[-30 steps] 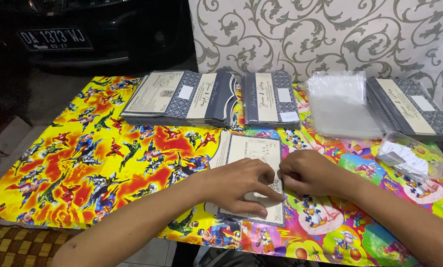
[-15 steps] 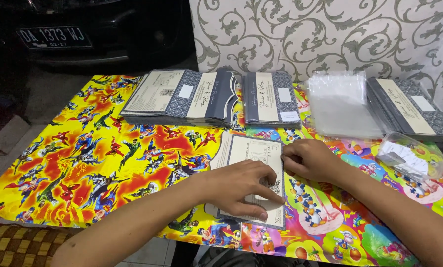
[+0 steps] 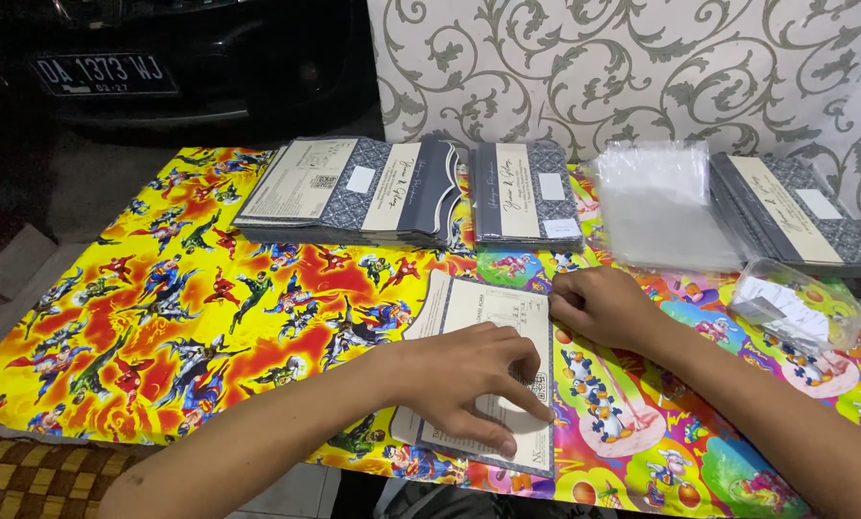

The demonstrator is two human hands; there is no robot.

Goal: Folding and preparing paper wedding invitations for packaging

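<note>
Left hand (image 3: 474, 380) lies flat on the pale printed card (image 3: 488, 370), fingers (image 3: 522, 399) spread and pressing it down onto the tabletop (image 3: 161, 317), which wears a loud cartoon-print cover in yellow and red. The card sits close to the near edge of the tabletop, a little right of the middle, its long side running away from the person. Right hand (image 3: 603, 306) comes in at the card's far right corner, fingers curled and bunched against the card's edge; whether they actually pinch that edge, I cannot tell from this angle. Along the far edge, a fanned stack of grey patterned cards (image 3: 353, 192) sits left of centre, with a second, neater stack (image 3: 528, 192) just beside it on the right. Further right lies a pile of clear plastic sleeves (image 3: 666, 202), and beyond that, in the far right corner, another grey stack (image 3: 800, 211). Near the right edge, a small clear plastic tub (image 3: 800, 308) holds white slips, well apart from both hands.
</note>
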